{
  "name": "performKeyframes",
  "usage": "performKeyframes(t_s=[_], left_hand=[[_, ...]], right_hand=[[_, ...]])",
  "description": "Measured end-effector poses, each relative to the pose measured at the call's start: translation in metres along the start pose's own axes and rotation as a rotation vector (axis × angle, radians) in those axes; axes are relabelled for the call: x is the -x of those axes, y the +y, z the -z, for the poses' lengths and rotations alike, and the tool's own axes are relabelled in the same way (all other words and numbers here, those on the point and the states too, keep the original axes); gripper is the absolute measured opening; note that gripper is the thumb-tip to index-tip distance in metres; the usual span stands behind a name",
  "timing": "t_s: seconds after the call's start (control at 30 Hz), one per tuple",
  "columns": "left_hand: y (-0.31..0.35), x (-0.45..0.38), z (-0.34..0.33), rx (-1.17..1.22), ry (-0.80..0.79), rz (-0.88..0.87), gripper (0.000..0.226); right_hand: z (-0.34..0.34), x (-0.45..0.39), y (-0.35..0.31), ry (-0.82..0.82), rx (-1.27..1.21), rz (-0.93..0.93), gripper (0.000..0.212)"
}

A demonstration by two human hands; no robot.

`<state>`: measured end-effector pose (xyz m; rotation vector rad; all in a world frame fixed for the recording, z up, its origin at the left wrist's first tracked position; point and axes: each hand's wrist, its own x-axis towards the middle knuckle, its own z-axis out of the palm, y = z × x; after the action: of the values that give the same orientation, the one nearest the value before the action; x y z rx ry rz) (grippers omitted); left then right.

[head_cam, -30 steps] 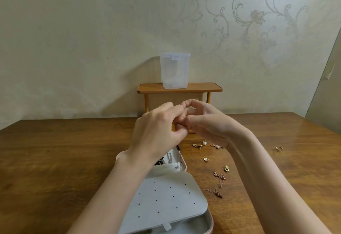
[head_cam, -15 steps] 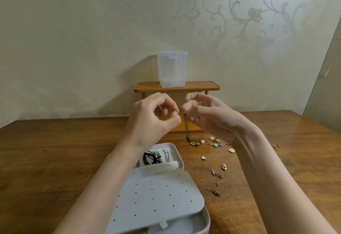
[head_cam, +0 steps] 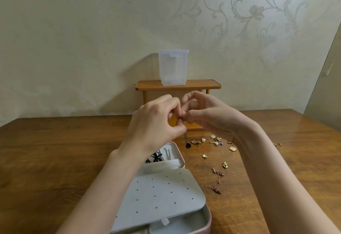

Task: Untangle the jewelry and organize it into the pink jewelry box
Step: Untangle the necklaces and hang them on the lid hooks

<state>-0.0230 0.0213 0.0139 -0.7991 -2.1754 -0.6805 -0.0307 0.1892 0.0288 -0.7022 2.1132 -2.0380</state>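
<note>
Dark metal shows between the fingertips: a thin drop piece (head_cam: 186,138) with a dark pendant end hangs from where the left hand (head_cam: 156,125) and right hand (head_cam: 206,115) meet, both pinching its upper end, raised above the far end of the pink jewelry box (head_cam: 180,155). The step looks like freeing or working one piece; next it probably needs lowering into the box, which calls for a steady, light pinch. The box lies open, its grey perforated panel (head_cam: 158,193) folded over the near half, black cord and silver bits in the far compartment. Right of the box lie a rose-gold chain (head_cam: 215,180) and scattered gold earrings (head_cam: 215,141), still loose.
</note>
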Motion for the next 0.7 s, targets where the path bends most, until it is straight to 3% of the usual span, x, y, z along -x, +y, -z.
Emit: performKeyframes(t_s=[0.2,0.47,0.7], left_hand=[[-0.0022,0.0014,-0.0053,0.007,0.010,-0.034,0.016],[-0.0017,0.0027,-0.0074,-0.090,0.039,-0.160,0.024],[-0.0030,0.0015,-0.0103,0.071,0.122,-0.094,0.017]], right_hand=[[-0.0083,-0.0010,-0.0058,0.033,0.216,-0.006,0.031],[-0.0068,-0.0004,-0.0036,0.036,0.071,-0.100,0.029],[-0.0081,-0.0043,-0.0011,-0.005,-0.086,-0.052,0.035]])
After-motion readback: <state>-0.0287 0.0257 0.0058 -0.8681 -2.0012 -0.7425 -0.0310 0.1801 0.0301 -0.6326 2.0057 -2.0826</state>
